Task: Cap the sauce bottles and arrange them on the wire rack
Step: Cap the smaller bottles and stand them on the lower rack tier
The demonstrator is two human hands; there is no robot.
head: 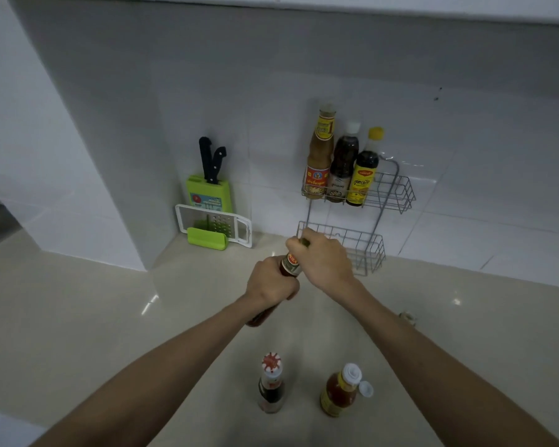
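Note:
My left hand grips the body of a dark red sauce bottle, held tilted above the counter. My right hand is closed over the bottle's top, where a bit of green cap shows between the fingers. The two-tier wire rack hangs on the tiled wall just behind; its upper shelf holds three capped bottles, and its lower shelf is bare. Near me on the counter stand a dark bottle with a red-and-white cap and an orange sauce bottle whose white flip lid hangs open.
A green knife block with two black-handled knives stands in the corner to the left, with a white and green grater leaning in front of it. A small object lies on the beige counter to the right.

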